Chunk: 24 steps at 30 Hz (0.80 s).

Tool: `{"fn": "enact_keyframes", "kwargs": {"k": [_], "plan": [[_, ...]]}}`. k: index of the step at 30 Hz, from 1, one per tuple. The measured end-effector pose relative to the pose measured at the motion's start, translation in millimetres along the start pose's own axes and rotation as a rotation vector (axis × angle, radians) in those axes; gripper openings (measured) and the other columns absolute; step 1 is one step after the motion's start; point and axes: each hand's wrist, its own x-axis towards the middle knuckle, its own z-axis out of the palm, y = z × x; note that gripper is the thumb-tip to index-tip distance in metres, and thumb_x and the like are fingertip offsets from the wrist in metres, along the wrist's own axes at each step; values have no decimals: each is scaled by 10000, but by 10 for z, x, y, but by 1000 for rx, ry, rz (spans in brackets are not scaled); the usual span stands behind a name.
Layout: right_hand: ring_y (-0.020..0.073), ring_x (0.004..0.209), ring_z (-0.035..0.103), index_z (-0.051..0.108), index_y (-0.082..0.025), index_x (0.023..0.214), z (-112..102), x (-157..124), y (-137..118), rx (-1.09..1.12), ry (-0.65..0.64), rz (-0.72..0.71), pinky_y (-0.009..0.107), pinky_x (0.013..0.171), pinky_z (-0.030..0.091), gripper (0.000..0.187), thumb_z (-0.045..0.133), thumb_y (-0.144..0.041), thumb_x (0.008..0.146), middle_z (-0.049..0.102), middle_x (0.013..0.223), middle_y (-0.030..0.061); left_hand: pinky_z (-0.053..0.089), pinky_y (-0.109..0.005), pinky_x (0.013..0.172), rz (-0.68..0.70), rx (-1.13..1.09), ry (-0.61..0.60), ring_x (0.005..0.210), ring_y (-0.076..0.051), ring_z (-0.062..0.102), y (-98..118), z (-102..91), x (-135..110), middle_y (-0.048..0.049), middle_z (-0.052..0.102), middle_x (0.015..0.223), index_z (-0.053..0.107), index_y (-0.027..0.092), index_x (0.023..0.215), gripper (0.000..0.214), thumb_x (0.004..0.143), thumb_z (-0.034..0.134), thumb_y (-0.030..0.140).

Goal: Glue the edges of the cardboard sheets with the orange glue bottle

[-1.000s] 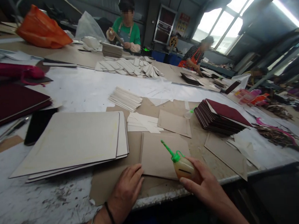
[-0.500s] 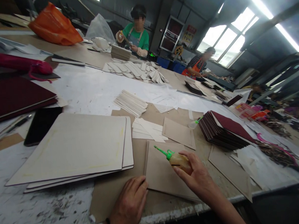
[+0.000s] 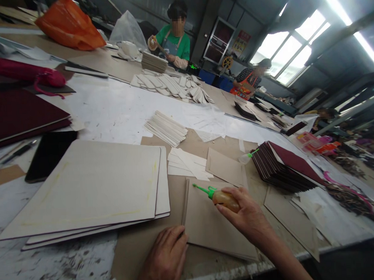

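My right hand point(image 3: 244, 207) is wrapped round a squeeze glue bottle point(image 3: 225, 199) with amber contents and a green nozzle. Its nozzle points left, with the tip just over the left side of a flat grey-brown board point(image 3: 215, 221). A narrow folded or raised strip runs along that board's left edge. At the board's lower left corner, my left hand point(image 3: 165, 254) rests with fingers together, curled against the edge; its thumb is hidden. Left of the hands lie large pale boards point(image 3: 96, 185) in a loose stack, the top one marked with yellowish lines near its edges.
White strips point(image 3: 188, 162) and a strip pile point(image 3: 166, 127) lie beyond the board. A maroon stack point(image 3: 284, 166) stands right, beside a second green-tipped bottle point(image 3: 245, 157). A black phone point(image 3: 53, 156) and maroon boards point(image 3: 21, 114) lie left. Co-workers point(image 3: 178, 41) work across the table.
The view has shifted slightly. The bottle's nozzle tip now sits closer to the board's left strip, and the bottle lies more level. My left hand stays at the corner.
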Motion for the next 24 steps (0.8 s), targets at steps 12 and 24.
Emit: {"fn": "enact_keyframes", "kwargs": {"k": [12,24], "plan": [[194,794,562,622,-248,993,-143,36,-107,-87,-124,9,332,766,455,221,609,-300,779,513,888,34,535,-262,782,2,-36,11,886,-171,608,-27,3,0,-93,646,948,601,144,998,288,882,348,70],[188,787,537,625,-261,957,-183,13,-161,-88,-171,-3,329,746,443,172,611,-273,786,495,869,28,526,-250,753,-51,-86,68,831,-152,611,-19,26,18,-64,644,903,599,171,935,256,920,347,123]]}}
